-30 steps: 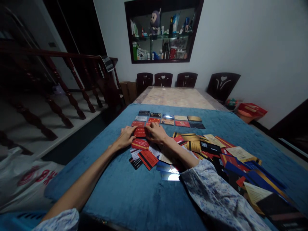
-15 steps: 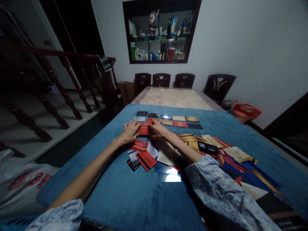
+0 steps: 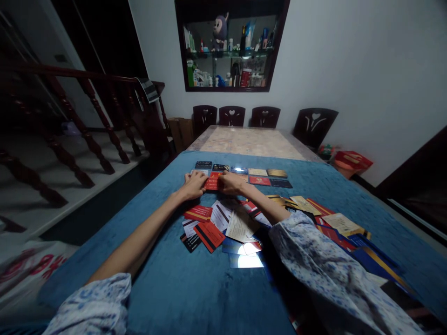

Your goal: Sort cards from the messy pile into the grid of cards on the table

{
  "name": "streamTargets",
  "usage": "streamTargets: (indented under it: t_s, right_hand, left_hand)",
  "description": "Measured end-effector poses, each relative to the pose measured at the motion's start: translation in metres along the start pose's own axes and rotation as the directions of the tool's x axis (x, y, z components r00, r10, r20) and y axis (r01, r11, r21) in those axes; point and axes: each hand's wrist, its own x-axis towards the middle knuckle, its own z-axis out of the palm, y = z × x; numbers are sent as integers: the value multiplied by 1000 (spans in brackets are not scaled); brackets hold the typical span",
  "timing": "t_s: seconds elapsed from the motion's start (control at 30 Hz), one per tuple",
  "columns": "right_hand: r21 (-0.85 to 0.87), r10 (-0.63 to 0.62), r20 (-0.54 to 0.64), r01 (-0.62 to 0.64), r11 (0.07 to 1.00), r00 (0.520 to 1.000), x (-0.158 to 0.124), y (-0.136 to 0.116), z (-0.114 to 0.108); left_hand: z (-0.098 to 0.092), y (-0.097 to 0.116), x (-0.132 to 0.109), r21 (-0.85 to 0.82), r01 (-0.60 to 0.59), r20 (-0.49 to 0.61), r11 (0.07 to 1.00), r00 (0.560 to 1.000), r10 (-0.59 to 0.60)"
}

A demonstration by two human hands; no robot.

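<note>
Red card [image 3: 212,183] held at frame centre
Left hand [image 3: 193,185] and right hand [image 3: 232,183] hold its opposite edges in a narrow grip; loose cards [image 3: 209,236] lie below on blue cloth [image 3: 174,288].

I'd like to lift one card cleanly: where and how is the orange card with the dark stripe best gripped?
Probably pinched by its near corner, with the hand coming from the camera's side: the orange card lies flat, and that corner points toward the camera over the blue cloth.
</note>
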Motion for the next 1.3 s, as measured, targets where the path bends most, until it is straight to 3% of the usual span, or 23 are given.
streamTargets:
  t_s: [0.43, 0.73, 1.3]
  right_hand:
    - [-87, 5, 89, 2, 996, 996, 13, 13, 1]
    - [-56, 25, 135, -17, 998, 990, 17, 13, 1]
    - [2, 21, 171, -21, 1000, 985, 16, 13, -3]
  left_hand:
    - [0, 0, 23, -1, 26, 113, 1000, 993, -25]
    - [-7, 4, 27, 88, 47, 266, 995, 962, -69]
    - [-9, 6, 31, 177, -6, 313, 984, 949, -50]
